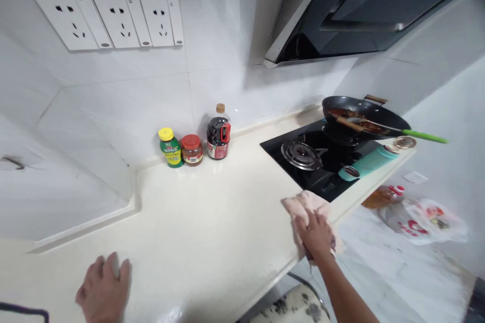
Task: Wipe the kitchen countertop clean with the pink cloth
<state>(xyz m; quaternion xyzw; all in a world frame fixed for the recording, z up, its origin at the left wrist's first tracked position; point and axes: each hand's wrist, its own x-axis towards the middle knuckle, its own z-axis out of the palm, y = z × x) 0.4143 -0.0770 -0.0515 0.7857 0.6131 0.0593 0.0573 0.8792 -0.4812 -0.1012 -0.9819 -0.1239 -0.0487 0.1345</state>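
Dishcloth (308, 201) is clasped beneath the right hand (316, 236), beside the gas cooktop (322, 177); the left hand (105, 290), fingers parted, is planted well apart.

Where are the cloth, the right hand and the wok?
Cloth (307, 202): head view, on its part beyond the fingertips.
Right hand (317, 236): head view, on the back of the hand.
Wok (347, 102): head view, on its inner far wall.
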